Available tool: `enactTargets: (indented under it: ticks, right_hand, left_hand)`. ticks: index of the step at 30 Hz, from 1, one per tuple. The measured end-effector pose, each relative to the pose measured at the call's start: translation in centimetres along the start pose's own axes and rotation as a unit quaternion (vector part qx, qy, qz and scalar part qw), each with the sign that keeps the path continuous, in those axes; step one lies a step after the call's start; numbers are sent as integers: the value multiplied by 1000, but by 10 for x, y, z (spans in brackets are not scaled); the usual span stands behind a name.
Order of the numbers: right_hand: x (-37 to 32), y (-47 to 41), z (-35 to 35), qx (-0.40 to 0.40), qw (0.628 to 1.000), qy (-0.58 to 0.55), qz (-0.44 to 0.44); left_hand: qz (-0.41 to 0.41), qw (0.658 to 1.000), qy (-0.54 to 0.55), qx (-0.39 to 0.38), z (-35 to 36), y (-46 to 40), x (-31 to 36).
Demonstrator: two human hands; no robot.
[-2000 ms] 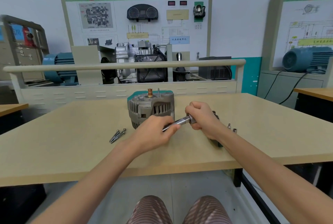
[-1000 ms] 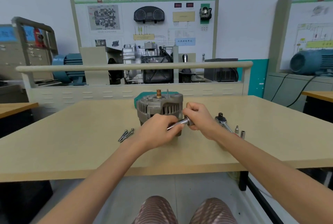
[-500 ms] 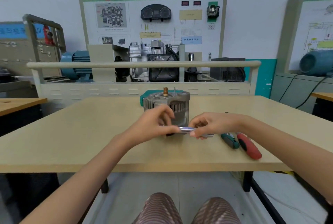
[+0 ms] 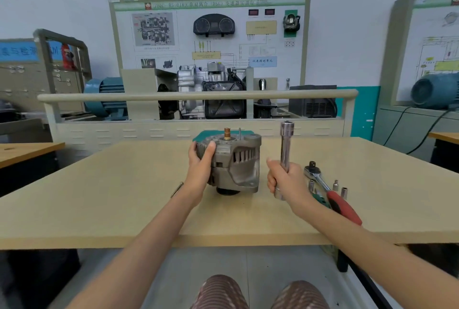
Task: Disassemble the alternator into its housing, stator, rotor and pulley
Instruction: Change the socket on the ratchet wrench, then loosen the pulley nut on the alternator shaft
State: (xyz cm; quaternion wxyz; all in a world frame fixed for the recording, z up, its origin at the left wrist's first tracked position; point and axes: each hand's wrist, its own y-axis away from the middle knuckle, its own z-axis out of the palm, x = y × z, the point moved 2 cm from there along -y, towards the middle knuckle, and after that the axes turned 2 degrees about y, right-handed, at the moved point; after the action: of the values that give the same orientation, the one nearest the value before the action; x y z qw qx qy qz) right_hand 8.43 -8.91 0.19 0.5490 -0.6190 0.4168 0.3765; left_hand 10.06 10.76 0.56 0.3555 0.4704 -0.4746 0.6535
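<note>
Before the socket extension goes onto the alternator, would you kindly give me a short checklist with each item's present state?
1. Left hand grips alternator: ok.
2. Alternator stands on table, copper shaft end up: ok.
3. Right hand grips socket extension, upright: ok.
4. Extension fitted to ratchet: not ok; ratchet lies on the table.
5. Socket size matches fastener: cannot tell.
6. Loose sockets apart from the alternator: ok.

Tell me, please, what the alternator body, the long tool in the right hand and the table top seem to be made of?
Alternator: likely cast aluminium, judging by its dull grey, slightly rough skin with moulded ribs and slots; the stub on top looks like copper.
Extension bar in the right hand: probably chromed steel, bright and mirror-like.
Table: seemingly laminated board, a smooth, matte, pale beige surface with a uniform edge.
</note>
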Motion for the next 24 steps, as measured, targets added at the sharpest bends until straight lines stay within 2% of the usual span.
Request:
enactTargets:
  ticks: [3,11,15,17,19,20,22,24]
  right_hand:
    - [3,1,7,57,997,-49,16]
    - [4,3,24,23,990,-114,78]
    - [6,4,30,30,989,-120,86]
    - [8,2,34,33,987,-131,92]
    - [9,0,38,42,985,-138,95]
    - [10,-2,39,52,984,-140,93]
    - [10,-8,40,69,983,-144,95]
    - [11,-15,40,71,981,-140,117]
  left_hand:
    - [-1,1000,-5,9,-1,3,2]
    - [27,991,-108,75,9,34,8]
    - [41,995,-43,75,-4,44,8]
    - [41,990,-33,132,-15,31,10]
    - [-2,987,-17,160,-28,11,9]
    - [-36,990,-3,137,-30,2,6]
    - [-77,996,-4,40,-28,-9,0]
    - [-67,996,-3,-60,-19,-11,-3]
